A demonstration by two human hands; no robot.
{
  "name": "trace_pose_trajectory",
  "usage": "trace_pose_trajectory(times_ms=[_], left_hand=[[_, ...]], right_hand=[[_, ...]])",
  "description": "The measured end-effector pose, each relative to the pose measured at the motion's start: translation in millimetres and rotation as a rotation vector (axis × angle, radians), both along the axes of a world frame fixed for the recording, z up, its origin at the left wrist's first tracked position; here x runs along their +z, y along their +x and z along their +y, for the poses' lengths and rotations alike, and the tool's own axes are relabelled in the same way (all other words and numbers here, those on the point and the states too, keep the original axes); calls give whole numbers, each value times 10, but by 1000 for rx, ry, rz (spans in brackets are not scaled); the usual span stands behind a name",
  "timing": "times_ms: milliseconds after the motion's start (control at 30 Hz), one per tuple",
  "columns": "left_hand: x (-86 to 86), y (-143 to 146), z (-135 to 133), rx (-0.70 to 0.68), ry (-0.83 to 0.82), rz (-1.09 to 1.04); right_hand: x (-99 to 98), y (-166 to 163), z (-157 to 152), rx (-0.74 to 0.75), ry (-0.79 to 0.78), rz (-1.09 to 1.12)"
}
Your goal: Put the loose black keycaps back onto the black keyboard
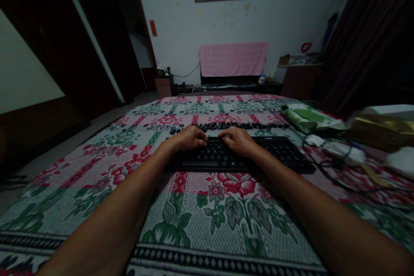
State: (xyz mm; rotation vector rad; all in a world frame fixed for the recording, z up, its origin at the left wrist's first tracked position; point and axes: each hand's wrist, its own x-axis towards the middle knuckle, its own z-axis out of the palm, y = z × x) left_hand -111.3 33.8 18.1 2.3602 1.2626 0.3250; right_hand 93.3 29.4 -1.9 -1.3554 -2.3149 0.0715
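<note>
A black keyboard (278, 153) lies flat on a bed covered by a floral red, green and white spread (207, 211). My left hand (187, 137) rests on the keyboard's left part, fingers curled down onto the keys. My right hand (237, 140) sits beside it on the middle keys, fingers also bent and touching the key rows. Neither hand grips anything. Both forearms stretch from the bottom corners toward the keyboard. The keys under the palms are hidden.
A black cable (326, 168) loops to the right of the keyboard near white items (339, 148). A green and white package (307, 118) and a gold box (381, 129) lie at right. A pink cloth (233, 58) covers a TV at the far wall.
</note>
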Motion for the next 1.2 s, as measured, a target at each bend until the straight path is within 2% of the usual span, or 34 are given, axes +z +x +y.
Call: trace_pose_trajectory(times_ms=[233, 533, 733, 1000, 1200], left_hand=[[66, 53, -39, -63, -24, -9], [47, 142, -34, -144, 61, 64], [53, 161, -19, -146, 39, 73], [65, 174, -22, -147, 24, 85], [46, 162, -27, -83, -79, 9]], right_hand=[[-29, -22, -9, 75, 36, 82], [-42, -7, 28, 162, -81, 165], [-8, -35, -6, 229, -162, 161], [-33, -93, -10, 144, -141, 146], [-56, -107, 15, 116, -220, 165]])
